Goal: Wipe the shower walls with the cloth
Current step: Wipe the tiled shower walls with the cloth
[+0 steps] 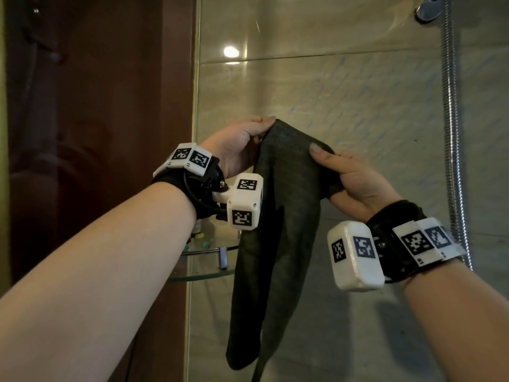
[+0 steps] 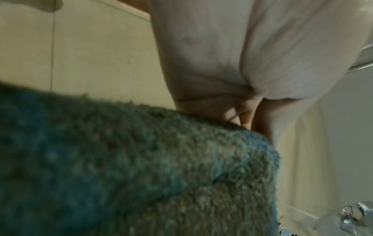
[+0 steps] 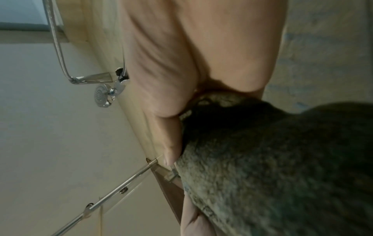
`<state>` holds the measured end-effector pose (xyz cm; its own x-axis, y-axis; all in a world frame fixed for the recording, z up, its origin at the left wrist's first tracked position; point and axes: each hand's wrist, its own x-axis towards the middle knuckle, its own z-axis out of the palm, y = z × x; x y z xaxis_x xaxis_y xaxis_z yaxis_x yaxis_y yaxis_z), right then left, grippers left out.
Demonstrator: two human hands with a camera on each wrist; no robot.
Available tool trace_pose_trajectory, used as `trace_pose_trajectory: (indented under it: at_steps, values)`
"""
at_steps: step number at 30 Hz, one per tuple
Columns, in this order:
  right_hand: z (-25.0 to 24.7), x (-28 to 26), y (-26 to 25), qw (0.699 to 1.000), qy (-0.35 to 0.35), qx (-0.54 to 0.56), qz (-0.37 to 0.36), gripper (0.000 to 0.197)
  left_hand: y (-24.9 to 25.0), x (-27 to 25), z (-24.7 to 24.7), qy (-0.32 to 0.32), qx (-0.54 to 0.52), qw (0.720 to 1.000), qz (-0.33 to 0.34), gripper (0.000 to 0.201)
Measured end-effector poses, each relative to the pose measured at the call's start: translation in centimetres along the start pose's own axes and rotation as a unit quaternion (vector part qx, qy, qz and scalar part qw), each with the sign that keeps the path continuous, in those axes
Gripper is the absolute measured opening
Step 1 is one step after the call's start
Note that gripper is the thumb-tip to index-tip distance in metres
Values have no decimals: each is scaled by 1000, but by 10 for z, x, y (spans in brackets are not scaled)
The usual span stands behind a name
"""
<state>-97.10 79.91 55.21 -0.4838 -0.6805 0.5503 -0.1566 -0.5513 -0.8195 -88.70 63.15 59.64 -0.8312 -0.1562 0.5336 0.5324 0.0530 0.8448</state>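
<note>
cloth (image 1: 278, 230): dark, fuzzy, hanging | left hand (image 1: 239, 150) grip pinches it | right hand (image 1: 355, 180) too

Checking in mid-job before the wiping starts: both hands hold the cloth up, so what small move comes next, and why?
Probably gather the cloth into the right hand as a pad. It hangs long and loose, pinched at its top edge by the left hand and the right, clear of the tiled wall. Bunched up, it could press flat on the tiles.

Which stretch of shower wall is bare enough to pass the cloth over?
Free: tiles between glass panel edge and shower hose, above both hands' grip on the cloth. Crowded: lower left, glass shelf with small items.
</note>
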Motion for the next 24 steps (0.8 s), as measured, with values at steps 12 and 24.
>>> trace_pose_trajectory:
  at_steps: [12,24]
  values:
    - [21,-10,-1,992,46,115,-35,49,-13,9,-10,-134,87,986,-51,11]
    - [-13,-24,17,986,52,118,-108,85,-36,36,-29,118,156,979,58,13]
